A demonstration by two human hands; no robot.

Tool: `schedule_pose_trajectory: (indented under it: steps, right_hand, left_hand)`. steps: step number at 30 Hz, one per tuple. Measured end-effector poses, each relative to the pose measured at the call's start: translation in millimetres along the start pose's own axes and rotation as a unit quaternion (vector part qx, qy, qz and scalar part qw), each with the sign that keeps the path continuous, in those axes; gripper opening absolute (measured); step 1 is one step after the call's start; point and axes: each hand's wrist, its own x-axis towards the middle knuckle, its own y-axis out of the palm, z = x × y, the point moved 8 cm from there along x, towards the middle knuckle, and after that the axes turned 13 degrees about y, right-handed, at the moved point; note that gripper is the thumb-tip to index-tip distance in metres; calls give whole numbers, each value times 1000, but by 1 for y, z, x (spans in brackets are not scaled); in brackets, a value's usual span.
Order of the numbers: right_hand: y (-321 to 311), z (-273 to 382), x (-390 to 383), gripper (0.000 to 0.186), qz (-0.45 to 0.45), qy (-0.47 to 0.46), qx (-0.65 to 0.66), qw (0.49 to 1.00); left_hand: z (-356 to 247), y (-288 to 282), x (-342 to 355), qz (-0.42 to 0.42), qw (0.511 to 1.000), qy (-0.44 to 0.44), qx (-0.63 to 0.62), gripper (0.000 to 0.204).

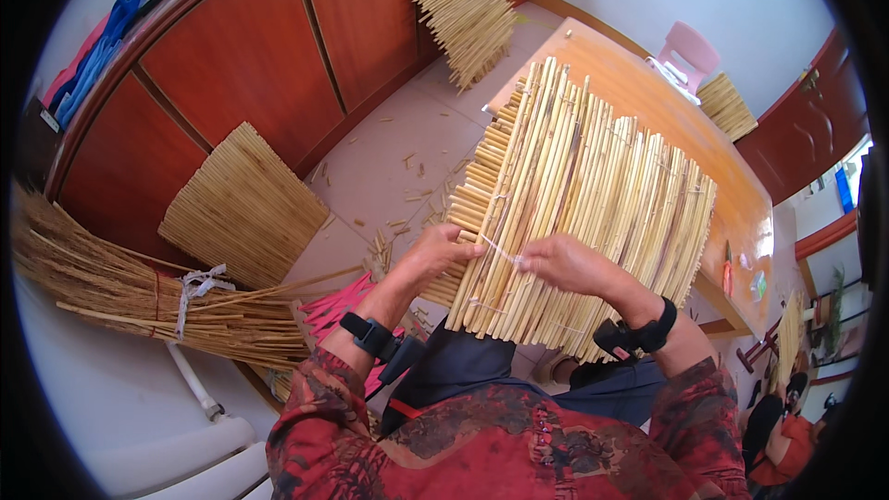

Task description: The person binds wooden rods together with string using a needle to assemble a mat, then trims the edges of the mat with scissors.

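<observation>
A mat of pale straw-coloured stalks [611,194] tied side by side lies slanting across my lap and the wooden table. My left hand [437,253] grips the mat's left edge, its thumb near the outermost stalk. My right hand [572,264] is closed in a pinch above the mat. From its fingertips a thin white string [501,250] stretches taut to the edge stalk beside my left thumb. More rows of string cross the stalks. Beneath the mat's left side, shorter stalk ends stick out from another layer.
A finished-looking stalk mat [245,208] and another mat [468,18] lean on red cabinets [241,46]. A tied bundle of long stalks [167,310] lies left. Orange-handled scissors [728,270] rest on the table [667,83]. Offcuts litter the floor; another person [787,444] sits far right.
</observation>
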Motion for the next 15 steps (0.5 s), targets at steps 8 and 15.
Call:
schedule_pose_trajectory:
  steps: [8,15]
  right_hand:
    - [-156,58,-99,11,-79,-233,532,810]
    - [-256,84,-172,5,-87,-322,532,778]
  left_hand:
    - [14,-9,7,-4,1000,-7,23,33]
    - [-6,-1,11,-23,997,64,31,46]
